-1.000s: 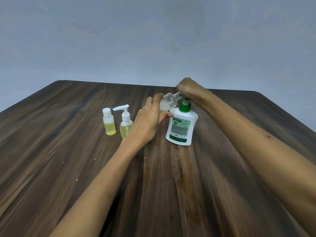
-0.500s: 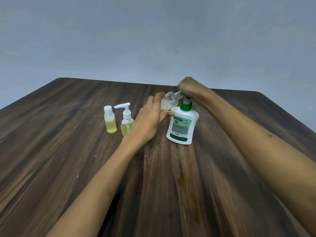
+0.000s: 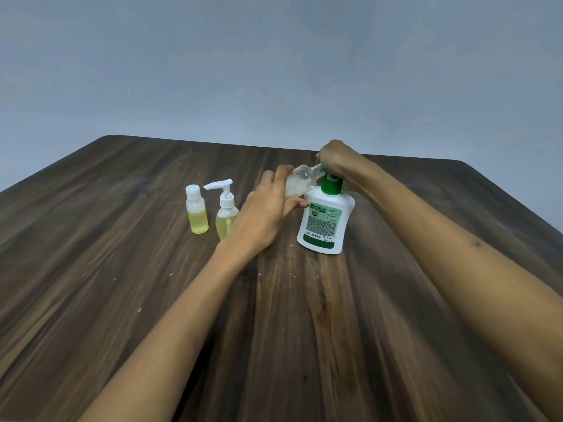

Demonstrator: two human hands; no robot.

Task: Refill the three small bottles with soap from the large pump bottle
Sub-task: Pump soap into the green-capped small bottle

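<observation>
At centre frame, a small clear bottle [image 3: 297, 184] is held tilted by the left hand [image 3: 265, 212], its fingers curled round the body, its mouth raised to the spout of the large pump bottle [image 3: 326, 221]. The pump head is covered by the right hand [image 3: 334, 157], fingers bent over it. Left of these, 2 small bottles stand on the bench [image 3: 122, 293]: a capped bottle [image 3: 196, 213] and a pump-topped bottle [image 3: 225, 212], both holding yellow liquid.

Capped bottle [image 3: 197, 213] leftmost on table [image 3: 304, 330], small pump bottle [image 3: 226, 214] beside, large pump bottle [image 3: 326, 220] right.
</observation>
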